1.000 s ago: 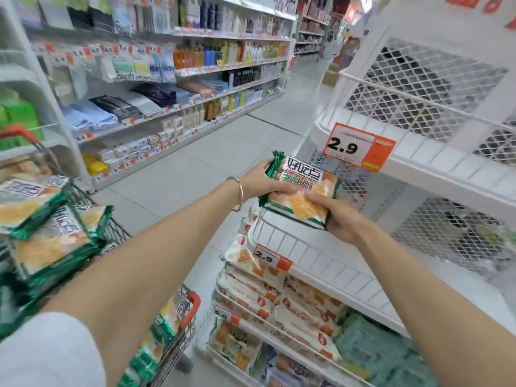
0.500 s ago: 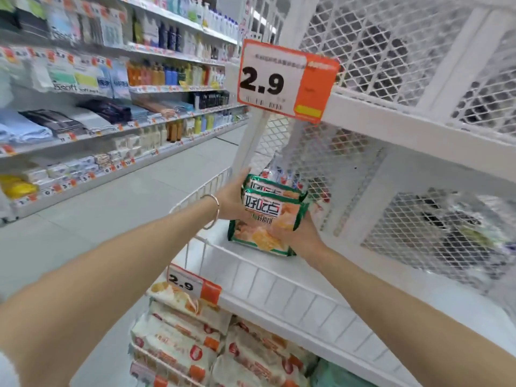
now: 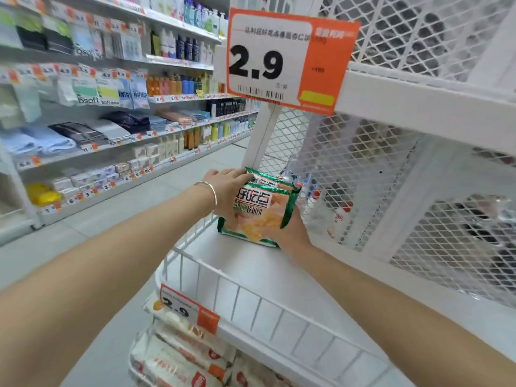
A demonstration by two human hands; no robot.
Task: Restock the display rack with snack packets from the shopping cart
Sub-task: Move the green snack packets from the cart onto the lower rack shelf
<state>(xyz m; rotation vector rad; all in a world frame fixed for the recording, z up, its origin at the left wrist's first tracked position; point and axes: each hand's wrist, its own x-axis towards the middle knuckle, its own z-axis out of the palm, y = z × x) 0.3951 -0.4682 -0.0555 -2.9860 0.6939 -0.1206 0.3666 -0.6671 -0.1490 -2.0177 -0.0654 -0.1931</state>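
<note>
Green borders on the snack packets (image 3: 259,210) at dial centre, around an orange-gold biscuit print and a white label lettered in dark strokes. Plain white on the display rack (image 3: 279,277), diamond mesh across its back panels from 1 to 4 o'clock. At 12 o'clock, white on the big price tag (image 3: 268,60) with black numerals, an orange band down its side, a yellow patch in the corner; same white, black and orange on the small price tag (image 3: 187,310) at 7 o'clock. Cream with orange and red marks on the lower packets (image 3: 178,356). Light grey on the floor (image 3: 173,177); at 9 o'clock, blue on folded towels (image 3: 42,142), yellow on one pack (image 3: 43,194).
</note>
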